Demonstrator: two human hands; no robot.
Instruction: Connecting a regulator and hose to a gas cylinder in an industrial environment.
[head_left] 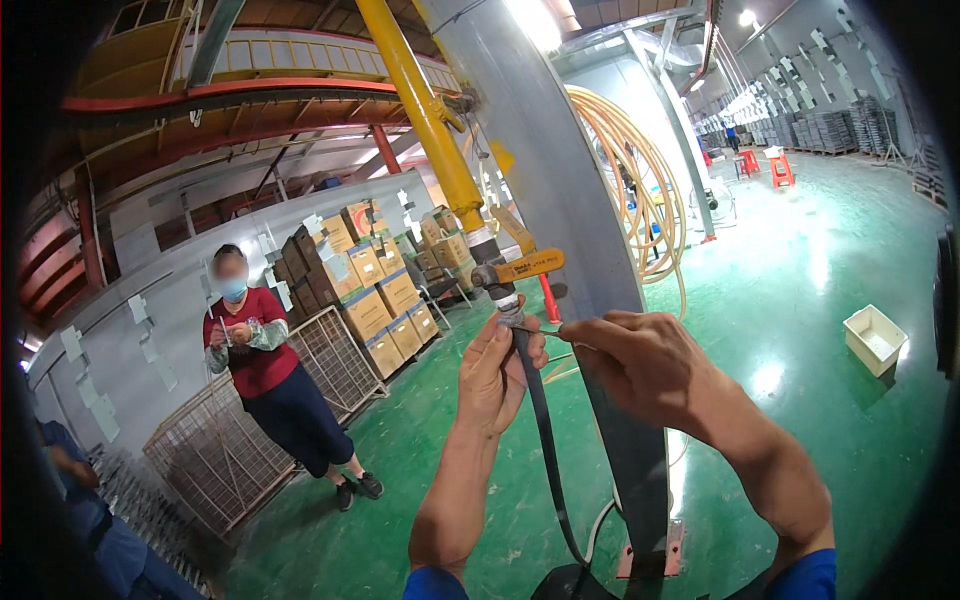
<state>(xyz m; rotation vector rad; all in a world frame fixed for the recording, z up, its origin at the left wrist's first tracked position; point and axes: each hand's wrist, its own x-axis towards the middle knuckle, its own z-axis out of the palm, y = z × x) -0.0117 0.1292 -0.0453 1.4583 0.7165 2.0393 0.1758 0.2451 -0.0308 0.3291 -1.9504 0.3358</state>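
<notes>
The black hose (543, 420) hangs near-vertical at lower center of frame, below the yellow-handled valve (497, 275). The left hand (490, 372) encircles its upper end; the right hand (650, 365), farther right, pinches a thin tool (543, 331) pointing leftward, crosswise.

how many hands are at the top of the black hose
2: the left hand grips the black hose near its top; the right hand, to its right, holds a thin tool.

Yellow pipe (405, 65), yellow-orange valve handle (532, 265), black hose (545, 435), grey column (550, 165), pale orange coiled hose (600, 115), green floor (790, 400)
</notes>
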